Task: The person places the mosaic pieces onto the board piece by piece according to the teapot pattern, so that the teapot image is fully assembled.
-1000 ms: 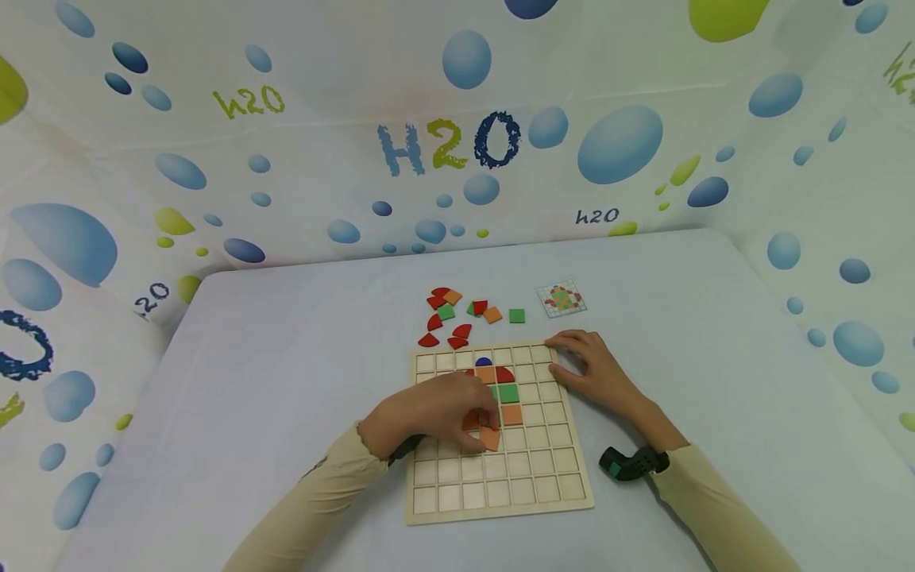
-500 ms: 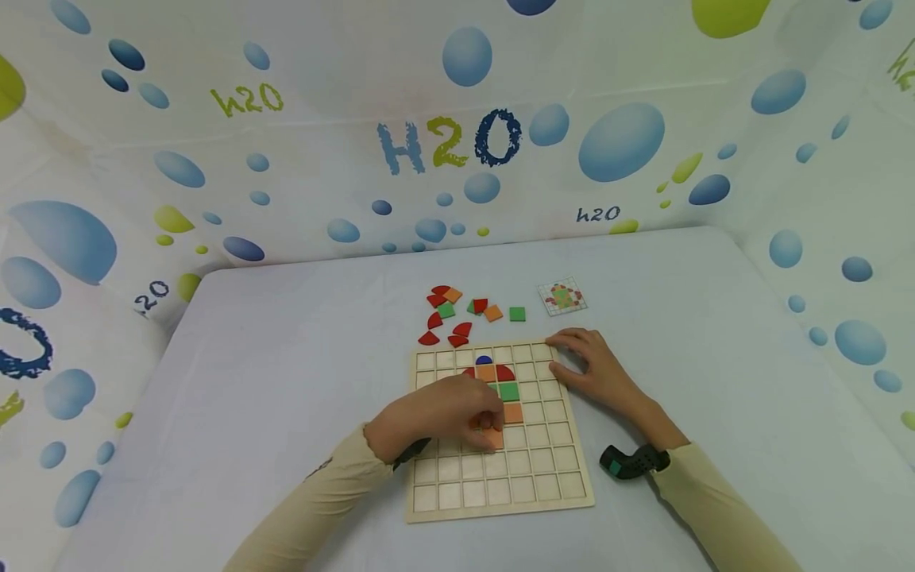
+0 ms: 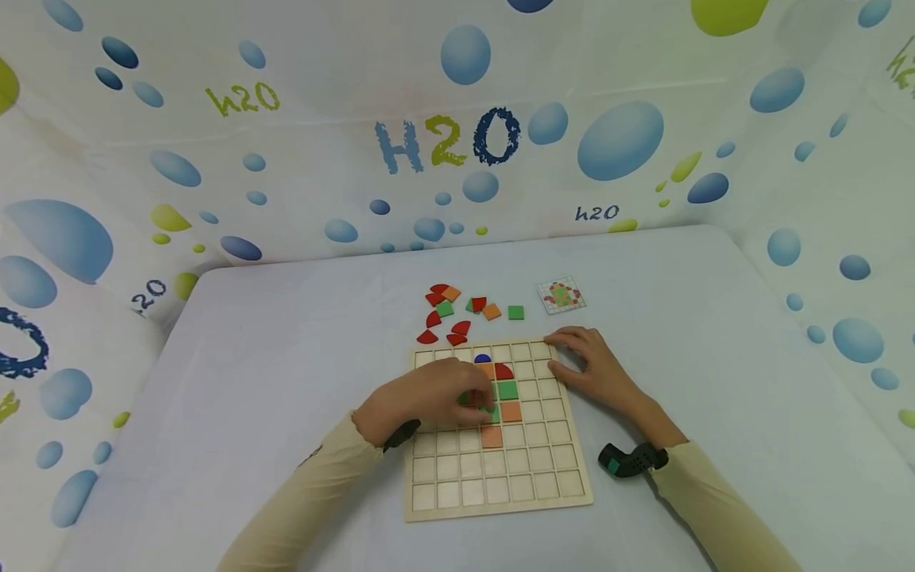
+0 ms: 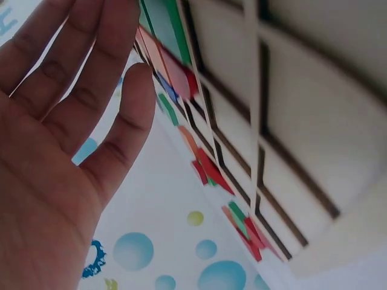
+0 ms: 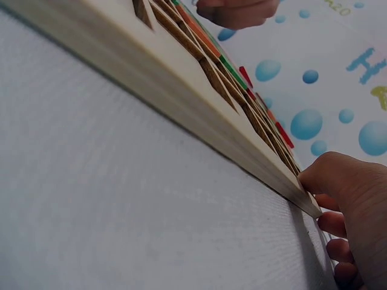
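A pale wooden grid board [image 3: 532,485] lies on the table, with colored tiles in some cells. My left hand [image 3: 439,391] is over its middle, with thumb and fingertips at a green tile [image 3: 492,414] that they partly hide. No tile shows between the extended fingers in the left wrist view. Just below, an orange tile [image 3: 492,437] sits in a cell. To the right are another orange tile [image 3: 511,411], a green tile [image 3: 507,389] and a red quarter-circle tile [image 3: 503,371]. My right hand [image 3: 596,369] grips the board's upper right corner with thumb and fingers.
Behind the board lie loose red pieces [image 3: 427,338], a loose green square [image 3: 516,312] and a loose orange square [image 3: 491,311]. A small pattern card [image 3: 561,295] is at the back right. A dark band [image 3: 632,460] is on the right wrist.
My left hand has pressed the orange tile into its cell, left it and moved up the board to the green tile. The right hand stays at the corner.
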A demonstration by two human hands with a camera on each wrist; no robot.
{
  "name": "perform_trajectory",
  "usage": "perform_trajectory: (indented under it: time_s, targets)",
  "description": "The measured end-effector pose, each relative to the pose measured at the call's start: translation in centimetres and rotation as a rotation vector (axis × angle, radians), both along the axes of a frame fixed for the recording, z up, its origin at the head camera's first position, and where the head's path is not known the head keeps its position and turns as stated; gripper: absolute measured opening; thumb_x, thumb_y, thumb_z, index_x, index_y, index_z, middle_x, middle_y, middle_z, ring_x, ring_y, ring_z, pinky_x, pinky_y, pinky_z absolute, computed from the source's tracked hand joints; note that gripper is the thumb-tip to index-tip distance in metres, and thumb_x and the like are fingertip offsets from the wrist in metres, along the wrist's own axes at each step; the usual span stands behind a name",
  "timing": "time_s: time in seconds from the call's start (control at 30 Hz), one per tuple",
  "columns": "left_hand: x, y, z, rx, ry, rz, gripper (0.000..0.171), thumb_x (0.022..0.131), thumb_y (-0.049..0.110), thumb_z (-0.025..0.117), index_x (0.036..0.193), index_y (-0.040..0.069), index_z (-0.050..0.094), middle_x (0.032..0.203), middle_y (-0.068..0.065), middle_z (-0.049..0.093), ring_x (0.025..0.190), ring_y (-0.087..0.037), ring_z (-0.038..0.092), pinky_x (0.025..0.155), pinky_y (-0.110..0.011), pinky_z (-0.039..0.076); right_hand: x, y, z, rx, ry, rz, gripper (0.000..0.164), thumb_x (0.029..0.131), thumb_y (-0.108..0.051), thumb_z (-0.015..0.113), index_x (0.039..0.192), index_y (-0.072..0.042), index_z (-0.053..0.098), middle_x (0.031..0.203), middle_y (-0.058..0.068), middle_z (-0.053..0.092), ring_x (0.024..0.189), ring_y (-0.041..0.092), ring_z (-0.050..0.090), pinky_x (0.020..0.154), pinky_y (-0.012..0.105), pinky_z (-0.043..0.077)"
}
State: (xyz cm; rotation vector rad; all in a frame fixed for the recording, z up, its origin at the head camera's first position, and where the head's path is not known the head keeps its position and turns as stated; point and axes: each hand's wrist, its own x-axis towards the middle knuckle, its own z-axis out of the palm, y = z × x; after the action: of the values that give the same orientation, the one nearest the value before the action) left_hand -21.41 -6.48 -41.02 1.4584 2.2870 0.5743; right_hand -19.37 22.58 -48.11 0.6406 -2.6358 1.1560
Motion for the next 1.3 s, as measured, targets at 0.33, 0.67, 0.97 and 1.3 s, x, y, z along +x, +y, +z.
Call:
perform_trajectory:
  time_s: [0.33, 0.67, 0.97, 1.3]
  targets:
    - [-1.9, -1.1, 0.5, -0.035, 0.037, 0.079, 0.008, 0.09, 0.028, 0.071, 0.09, 0.019, 0.072, 0.084, 0.013, 0.062, 0.079, -0.006, 0.058, 0.075, -0.021, 0.049, 0.0, 0.0, 0.2, 0.005, -0.014, -0.003, 0.039, 0.086, -0.01, 0.072, 0.123, -0.004, 0.064, 0.127, 0.017, 0.056, 0.11, 0.031, 0.046, 0.091, 0.051, 0.038]
    - [-3.8, -2.4, 0.7, -0.005, 0.06, 0.188, 0.011, 0.092, 0.025, 0.069, 0.095, 0.015, 0.072, 0.089, 0.009, 0.064, 0.085, -0.007, 0.058, 0.081, -0.026, 0.05, -0.1, 0.0, 0.0, 0.007, -0.018, 0.001, 0.038, 0.086, -0.011, 0.072, 0.124, -0.005, 0.064, 0.127, 0.016, 0.056, 0.112, 0.032, 0.046, 0.092, 0.051, 0.038]
    - [-5.8, -2.8, 0.8, 0.003, 0.163, 0.25, 0.011, 0.093, 0.018, 0.066, 0.097, 0.01, 0.073, 0.092, 0.001, 0.067, 0.083, -0.014, 0.061, 0.081, -0.03, 0.05, 0.0, 0.1, 0.1, 0.001, -0.023, 0.0, 0.038, 0.086, -0.011, 0.072, 0.123, -0.005, 0.064, 0.127, 0.017, 0.056, 0.111, 0.031, 0.046, 0.091, 0.051, 0.038]
    - [-7.5, -3.3, 0.2, -0.014, 0.211, 0.333, 0.019, 0.094, 0.016, 0.063, 0.109, 0.006, 0.069, 0.11, -0.009, 0.064, 0.09, -0.023, 0.057, 0.083, -0.04, 0.047, 0.0, 0.0, 0.2, -0.007, -0.028, -0.001, 0.038, 0.086, -0.011, 0.072, 0.123, -0.005, 0.064, 0.127, 0.017, 0.056, 0.111, 0.032, 0.046, 0.092, 0.052, 0.038]
